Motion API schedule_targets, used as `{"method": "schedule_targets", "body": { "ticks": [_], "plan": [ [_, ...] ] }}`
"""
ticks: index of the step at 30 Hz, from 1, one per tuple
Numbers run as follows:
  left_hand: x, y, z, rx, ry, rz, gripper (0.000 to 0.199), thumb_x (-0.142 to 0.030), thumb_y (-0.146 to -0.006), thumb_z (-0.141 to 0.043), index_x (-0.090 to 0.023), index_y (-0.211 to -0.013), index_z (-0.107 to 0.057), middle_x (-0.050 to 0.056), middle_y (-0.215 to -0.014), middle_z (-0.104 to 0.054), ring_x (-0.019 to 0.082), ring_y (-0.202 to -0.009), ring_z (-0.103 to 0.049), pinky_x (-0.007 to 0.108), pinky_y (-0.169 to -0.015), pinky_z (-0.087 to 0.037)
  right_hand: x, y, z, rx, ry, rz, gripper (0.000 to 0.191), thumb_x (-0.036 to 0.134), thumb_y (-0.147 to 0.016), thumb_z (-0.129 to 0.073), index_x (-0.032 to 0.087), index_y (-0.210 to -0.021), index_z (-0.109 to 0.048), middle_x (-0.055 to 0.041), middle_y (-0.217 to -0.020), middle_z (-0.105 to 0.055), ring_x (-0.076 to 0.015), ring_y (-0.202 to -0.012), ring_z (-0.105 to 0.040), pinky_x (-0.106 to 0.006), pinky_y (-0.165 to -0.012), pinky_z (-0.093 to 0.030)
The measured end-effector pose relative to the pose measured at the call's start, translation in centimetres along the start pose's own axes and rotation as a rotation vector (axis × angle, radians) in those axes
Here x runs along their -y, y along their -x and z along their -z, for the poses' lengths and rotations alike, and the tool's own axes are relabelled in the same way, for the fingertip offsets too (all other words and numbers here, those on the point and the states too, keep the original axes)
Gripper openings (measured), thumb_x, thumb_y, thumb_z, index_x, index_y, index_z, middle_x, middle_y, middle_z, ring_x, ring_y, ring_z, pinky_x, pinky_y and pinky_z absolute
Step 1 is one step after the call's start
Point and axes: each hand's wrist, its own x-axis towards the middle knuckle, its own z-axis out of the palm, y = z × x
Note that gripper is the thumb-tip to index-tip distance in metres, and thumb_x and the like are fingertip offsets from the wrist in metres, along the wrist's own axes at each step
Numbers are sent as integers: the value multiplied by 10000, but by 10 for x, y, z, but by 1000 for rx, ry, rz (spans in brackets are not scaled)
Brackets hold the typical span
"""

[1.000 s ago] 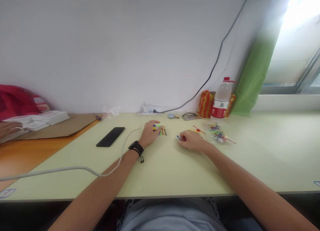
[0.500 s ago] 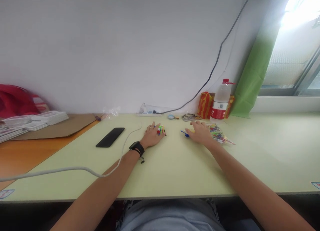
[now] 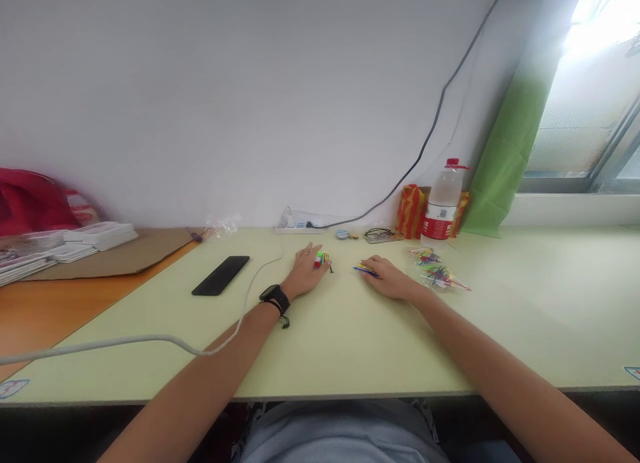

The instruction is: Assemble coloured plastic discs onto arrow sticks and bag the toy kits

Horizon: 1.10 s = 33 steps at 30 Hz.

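Observation:
On the pale table, my left hand (image 3: 302,275) curls around a cluster of small multicoloured plastic pieces (image 3: 321,259), with red, green, white and yellow showing beside the thumb. Part of that cluster is hidden under the fingers. My right hand (image 3: 388,280) lies palm down with its fingers drawn together on a few thin blue and yellow plastic pieces (image 3: 365,271); the blue tips stick out to the left. To the right of this hand rests a clear bag (image 3: 437,271) of similar coloured pieces.
A black phone (image 3: 221,275) and a white cable (image 3: 150,338) lie at the left. Along the wall stand a power strip (image 3: 299,229), a blue tape-like roll (image 3: 343,235), glasses (image 3: 381,235) and a water bottle (image 3: 443,206). White trays (image 3: 100,236) are stacked on cardboard (image 3: 150,249).
My right hand has moved left, away from the bag, and its spread fingers have closed over the blue and yellow pieces. My left hand has hardly moved on its cluster.

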Motion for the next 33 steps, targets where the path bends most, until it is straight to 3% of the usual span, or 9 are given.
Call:
{"method": "schedule_targets", "body": {
  "ticks": [5, 10, 13, 16, 18, 21, 27, 30, 33],
  "plan": [
    [-25, 11, -4, -16, 102, -112, 522, -487, -1025, -464, -215, -1467, -517, 126, -1544, -507, 271, -1439, -438, 414, -1196, -329, 27, 4, -4, -14, -335, 139, 341, 328, -947, -626, 211, -1264, -670, -121, -1259, -685, -256, -1151, -645, -400, -1021, -487],
    [-57, 27, 0, 190, 377, -254, 481, -518, -1015, -518, -243, -1398, -617, 103, -1412, -636, 284, -1299, -580, 409, -1097, -443, 59, 11, 12, 133, -689, 304, 235, 352, -901, -669, 219, -1091, -700, -49, -1096, -737, -212, -987, -685, -353, -891, -541],
    [-67, 30, 5, 320, 498, -320, 473, -508, -1029, -501, -260, -1417, -610, 95, -1383, -661, 276, -1227, -637, 406, -1047, -490, 60, 10, 26, 162, -789, 285, 271, 393, -884, -686, 220, -1091, -712, -44, -1132, -738, -211, -1025, -682, -328, -882, -536],
    [-65, 31, 8, 426, 507, -278, 603, -540, -969, -604, -268, -1502, -527, 112, -1460, -606, 307, -1306, -598, 434, -1081, -481, 44, 7, 33, 23, -609, 115, 287, 452, -937, -609, 217, -1050, -726, -55, -1076, -758, -207, -972, -684, -310, -819, -519],
    [-61, 31, 9, 479, 435, -225, 848, -566, -828, -771, -242, -1550, -464, 144, -1526, -539, 354, -1377, -537, 468, -1123, -451, 30, 4, 31, -69, -339, -33, 317, 455, -980, -529, 203, -960, -721, -68, -994, -758, -204, -894, -671, -303, -766, -488],
    [-56, 31, 9, 515, 326, -233, 1032, -564, -664, -894, -218, -1543, -477, 149, -1548, -514, 372, -1389, -520, 470, -1159, -414, 15, 2, 24, -60, -104, -166, 341, 438, -972, -534, 183, -816, -696, -100, -882, -740, -220, -810, -648, -309, -708, -441],
    [-54, 24, 6, 549, 307, -360, 556, -499, -853, -754, -201, -1319, -696, 89, -1240, -741, 284, -1103, -687, 365, -946, -522, 23, 3, 21, 83, -144, -105, 347, 454, -962, -550, 193, -803, -713, -48, -746, -720, -178, -674, -622, -271, -632, -410],
    [-54, 24, 6, 535, 308, -389, 505, -453, -887, -727, -201, -1324, -693, 84, -1220, -748, 265, -1069, -690, 346, -906, -524, 31, 6, 24, 145, -172, -76, 368, 457, -973, -518, 194, -827, -730, -17, -643, -679, -160, -574, -581, -264, -587, -395],
    [-55, 25, 6, 524, 293, -383, 514, -461, -876, -740, -210, -1322, -694, 77, -1191, -759, 261, -1046, -695, 344, -891, -530, 30, 7, 23, 152, -169, -51, 343, 444, -958, -540, 196, -819, -733, -21, -664, -685, -159, -594, -578, -261, -589, -384]
  ]
}}
